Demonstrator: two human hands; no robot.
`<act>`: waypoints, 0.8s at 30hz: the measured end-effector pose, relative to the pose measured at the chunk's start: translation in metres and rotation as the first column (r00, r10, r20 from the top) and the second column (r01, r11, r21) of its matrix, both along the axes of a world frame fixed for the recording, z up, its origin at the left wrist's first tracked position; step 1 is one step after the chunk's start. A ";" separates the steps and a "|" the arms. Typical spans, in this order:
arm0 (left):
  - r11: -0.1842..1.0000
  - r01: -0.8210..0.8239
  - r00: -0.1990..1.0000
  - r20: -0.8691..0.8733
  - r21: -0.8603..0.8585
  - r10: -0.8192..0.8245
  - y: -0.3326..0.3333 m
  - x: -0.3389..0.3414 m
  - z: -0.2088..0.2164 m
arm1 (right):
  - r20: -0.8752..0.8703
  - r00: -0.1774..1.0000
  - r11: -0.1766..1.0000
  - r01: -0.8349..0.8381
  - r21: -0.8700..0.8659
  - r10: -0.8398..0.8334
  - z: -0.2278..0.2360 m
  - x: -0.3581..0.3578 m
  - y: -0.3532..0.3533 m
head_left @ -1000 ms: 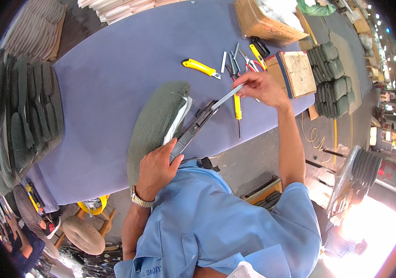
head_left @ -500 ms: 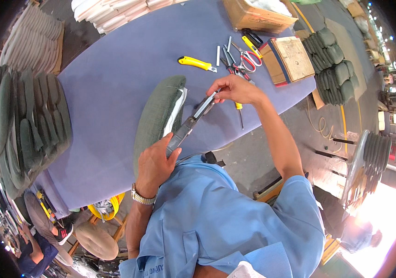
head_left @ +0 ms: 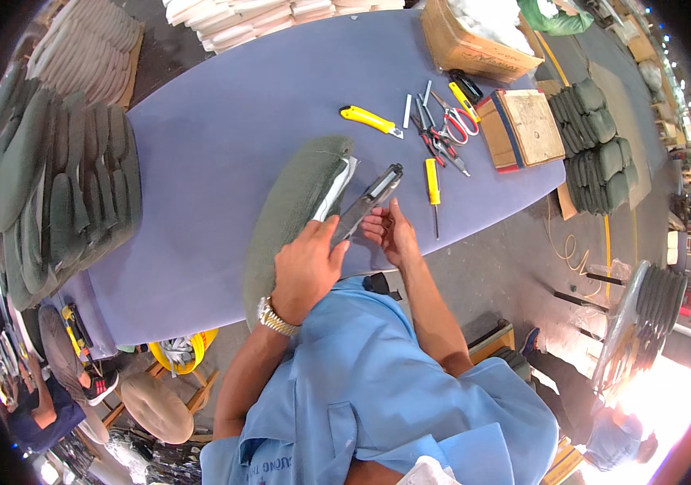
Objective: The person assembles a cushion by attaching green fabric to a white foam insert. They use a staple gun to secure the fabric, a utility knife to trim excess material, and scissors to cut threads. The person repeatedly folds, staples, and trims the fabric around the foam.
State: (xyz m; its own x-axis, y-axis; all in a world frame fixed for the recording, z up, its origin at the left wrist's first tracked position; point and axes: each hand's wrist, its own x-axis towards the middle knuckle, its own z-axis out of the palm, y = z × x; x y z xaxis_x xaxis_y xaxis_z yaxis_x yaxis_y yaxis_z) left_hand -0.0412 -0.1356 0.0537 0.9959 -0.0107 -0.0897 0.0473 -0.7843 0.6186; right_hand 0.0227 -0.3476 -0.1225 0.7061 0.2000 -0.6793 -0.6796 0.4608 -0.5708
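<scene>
My left hand [head_left: 309, 271] is wrapped round the near end of a long dark grey stapler [head_left: 378, 187], which points up and to the right over the table. A pale strip shows along the stapler's far end. Just beside the tool, my right hand [head_left: 395, 234] has its thumb up and its fingers loosely apart. Whether its fingertips touch the stapler is hard to make out. Under and left of my left hand lies a dark green padded cushion [head_left: 293, 202] with a white inner edge showing along its right side.
On the blue-grey table [head_left: 200, 162] lie a yellow utility knife [head_left: 368, 119], a yellow screwdriver [head_left: 433, 182], red-handled scissors [head_left: 460, 125] and pliers. A worn box [head_left: 527, 125] and a carton of white stuffing [head_left: 475, 48] stand at the right. Green cushions [head_left: 78, 186] are stacked at the left.
My right hand has come away from the stapler's far end and dropped nearer to me, below the tool. The view has shifted slightly, and the screwdriver now shows fully.
</scene>
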 end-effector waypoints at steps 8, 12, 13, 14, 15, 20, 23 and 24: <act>0.997 0.055 0.998 0.007 -0.058 -0.055 -0.007 0.006 0.003 | -0.044 0.978 0.921 0.206 0.332 -0.203 -0.045 0.001 0.028; 0.973 0.016 0.997 0.071 -0.232 0.001 -0.011 0.001 0.002 | 0.095 0.921 0.884 0.329 0.331 -0.379 -0.003 0.000 0.040; 0.958 0.032 0.994 0.108 -0.286 -0.001 -0.013 -0.001 0.001 | 0.117 0.915 0.885 0.332 0.326 -0.386 0.006 0.003 0.027; 0.940 0.051 0.989 0.146 -0.337 -0.001 -0.017 -0.001 0.001 | 0.229 0.902 0.906 0.287 0.310 -0.365 0.016 0.007 0.014; 0.932 0.094 0.989 0.138 -0.350 -0.049 -0.022 0.003 0.008 | 0.292 0.882 0.913 0.289 0.287 -0.371 0.028 0.010 0.002; 0.832 0.157 0.905 0.414 -0.531 0.093 -0.059 0.028 0.030 | 0.500 0.806 0.947 0.233 0.222 -0.316 0.100 0.022 -0.012; 0.849 0.222 0.839 0.537 -0.479 0.084 -0.065 0.039 0.049 | 0.565 0.735 0.927 0.290 0.238 -0.375 0.146 0.023 -0.005; 0.869 0.236 0.832 0.553 -0.436 0.051 -0.062 0.040 0.051 | 0.570 0.729 0.923 0.344 0.173 -0.379 0.172 0.021 0.007</act>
